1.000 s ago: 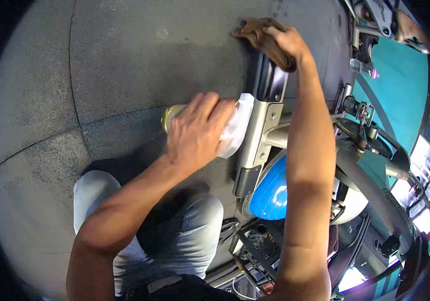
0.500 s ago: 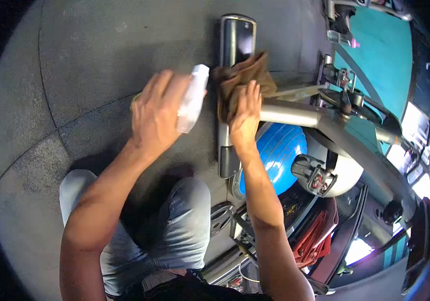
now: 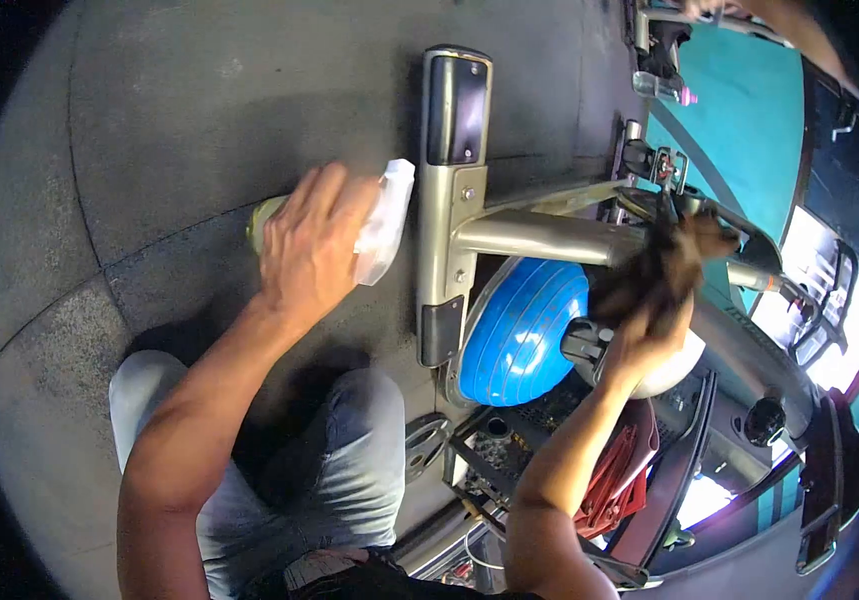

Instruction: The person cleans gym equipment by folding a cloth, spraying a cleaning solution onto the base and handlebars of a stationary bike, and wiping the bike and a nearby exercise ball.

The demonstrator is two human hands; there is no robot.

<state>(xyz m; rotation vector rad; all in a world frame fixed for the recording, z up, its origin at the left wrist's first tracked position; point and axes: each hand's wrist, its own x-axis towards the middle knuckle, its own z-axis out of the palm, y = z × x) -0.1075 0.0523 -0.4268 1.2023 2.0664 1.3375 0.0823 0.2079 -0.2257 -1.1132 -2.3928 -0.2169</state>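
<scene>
My left hand (image 3: 314, 245) is wrapped round a spray bottle, its white spray head (image 3: 385, 222) pointing up and its yellowish body (image 3: 263, 224) showing beyond the knuckles. To the right, my right hand (image 3: 649, 340) grips a brown cloth (image 3: 664, 270), blurred by motion, over the metal frame tube (image 3: 549, 236) of a gym machine. The foot bar (image 3: 439, 220) of that machine, with black end caps, lies between my two hands and neither touches it.
A blue half ball (image 3: 524, 330) sits beside the foot bar. Nearby are a red folded item (image 3: 621, 475), a weight plate (image 3: 426, 446) and a black pad (image 3: 842, 470). A teal mat (image 3: 739, 110) and another person's arm (image 3: 799, 30) show at the upper right.
My right hand has lifted off the foot bar and moved right with the cloth. The foot bar is uncovered. My left hand still holds the bottle. Another person's arm has appeared at the upper right.
</scene>
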